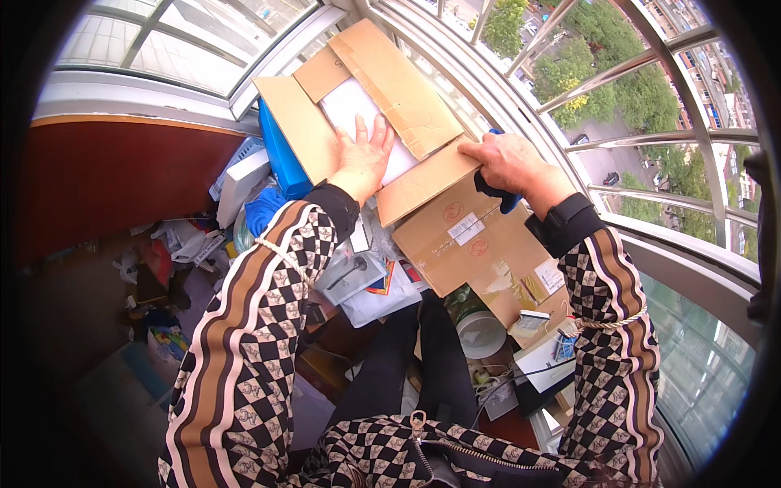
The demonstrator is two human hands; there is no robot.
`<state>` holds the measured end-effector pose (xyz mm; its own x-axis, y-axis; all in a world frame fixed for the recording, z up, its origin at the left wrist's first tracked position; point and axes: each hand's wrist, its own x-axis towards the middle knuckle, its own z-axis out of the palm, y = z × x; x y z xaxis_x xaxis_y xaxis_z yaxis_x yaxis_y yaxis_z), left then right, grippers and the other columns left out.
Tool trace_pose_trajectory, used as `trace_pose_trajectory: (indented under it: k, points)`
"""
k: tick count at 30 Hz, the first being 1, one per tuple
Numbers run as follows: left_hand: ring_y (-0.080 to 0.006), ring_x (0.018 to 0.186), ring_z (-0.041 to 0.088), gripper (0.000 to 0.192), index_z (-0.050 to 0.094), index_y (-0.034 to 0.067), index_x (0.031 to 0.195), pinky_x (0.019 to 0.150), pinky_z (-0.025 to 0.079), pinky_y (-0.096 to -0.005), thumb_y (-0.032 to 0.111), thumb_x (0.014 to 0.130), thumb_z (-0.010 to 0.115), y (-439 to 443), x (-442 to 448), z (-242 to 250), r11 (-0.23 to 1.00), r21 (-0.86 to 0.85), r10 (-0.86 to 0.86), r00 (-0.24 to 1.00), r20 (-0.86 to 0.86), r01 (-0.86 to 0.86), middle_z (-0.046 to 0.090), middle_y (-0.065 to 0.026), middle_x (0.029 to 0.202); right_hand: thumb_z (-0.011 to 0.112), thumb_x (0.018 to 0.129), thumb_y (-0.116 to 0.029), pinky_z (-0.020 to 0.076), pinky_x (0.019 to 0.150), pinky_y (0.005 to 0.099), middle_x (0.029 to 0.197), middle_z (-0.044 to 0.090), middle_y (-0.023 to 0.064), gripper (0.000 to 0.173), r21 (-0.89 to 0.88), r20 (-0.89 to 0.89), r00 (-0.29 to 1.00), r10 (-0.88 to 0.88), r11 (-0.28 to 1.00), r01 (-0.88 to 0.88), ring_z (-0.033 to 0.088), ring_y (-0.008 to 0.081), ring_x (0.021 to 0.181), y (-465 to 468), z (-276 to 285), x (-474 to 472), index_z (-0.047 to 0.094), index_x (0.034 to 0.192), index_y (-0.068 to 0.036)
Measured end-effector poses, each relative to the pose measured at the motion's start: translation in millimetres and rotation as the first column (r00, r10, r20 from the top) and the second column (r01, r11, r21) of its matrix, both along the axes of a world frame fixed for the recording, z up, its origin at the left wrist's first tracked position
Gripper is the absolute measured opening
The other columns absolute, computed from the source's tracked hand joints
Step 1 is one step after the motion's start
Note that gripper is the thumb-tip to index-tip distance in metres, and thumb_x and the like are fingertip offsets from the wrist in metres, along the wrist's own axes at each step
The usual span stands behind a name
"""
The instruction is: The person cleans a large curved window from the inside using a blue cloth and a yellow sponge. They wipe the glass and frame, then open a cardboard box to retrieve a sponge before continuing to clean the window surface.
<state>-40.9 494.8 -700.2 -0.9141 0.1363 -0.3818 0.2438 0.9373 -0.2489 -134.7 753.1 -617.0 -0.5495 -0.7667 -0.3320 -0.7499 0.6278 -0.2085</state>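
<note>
An open cardboard box (436,119) stands by the window corner with its flaps spread outward. Inside lies a flat white item (351,100), whose kind I cannot tell. My left hand (366,155) rests on that white surface, palm down and fingers apart. At the near flap (427,180), my right hand (509,161) has its fingertips against the corner. A dark blue cloth (505,198) is bunched beneath the right palm and shows on both sides of it. Closer to me, below the open box, is a taped cardboard box (451,250) bearing labels and red stamps.
Left of the open box are a blue box (280,152) and a blue plastic bag (262,207). Plastic packages (375,299) lie before my legs, near a white bucket (482,332). Metal window bars (634,140) curve along the right; mixed clutter fills the lower left.
</note>
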Motion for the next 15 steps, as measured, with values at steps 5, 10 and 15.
trace_pose_trajectory:
  k: [5,10,15]
  points:
    - [-0.0498,0.134,0.04,0.063,0.042,0.004,0.145,0.098,0.047,-0.0615,0.016,0.087,0.065,-13,-5,-23,0.982,0.128,-0.097,0.957,-0.275,0.137,0.037,-0.0229,0.149,0.057,0.082,-0.009,0.0549,0.074,0.0459,0.089,0.07,0.0148,0.034,0.007,-0.055,0.997,-0.059,0.998,0.06,0.069,0.0358,0.085,4,-4,22,0.063,0.115,-0.015]
    - [-0.0384,0.112,0.062,0.037,0.062,0.005,0.122,0.092,0.052,-0.0419,0.005,0.084,0.06,-64,-49,-1,0.778,0.628,0.082,0.995,-0.06,-0.026,0.065,-0.022,0.119,0.058,0.079,-0.006,0.0539,0.076,0.0462,0.091,0.069,0.0168,0.044,-0.115,-0.033,0.99,-0.14,0.984,0.135,0.068,0.0347,0.088,21,-17,32,0.062,0.122,-0.015]
    - [-0.0403,0.105,0.064,0.034,0.068,0.007,0.114,0.092,0.05,-0.0428,0.0,0.082,0.059,-74,-83,11,0.775,0.619,0.098,0.991,0.088,-0.132,0.07,-0.0219,0.105,0.057,0.079,-0.005,0.0541,0.076,0.0457,0.089,0.069,0.0164,0.046,-0.184,-0.056,0.985,-0.165,0.971,0.152,0.068,0.0353,0.086,27,-28,34,0.062,0.123,-0.016]
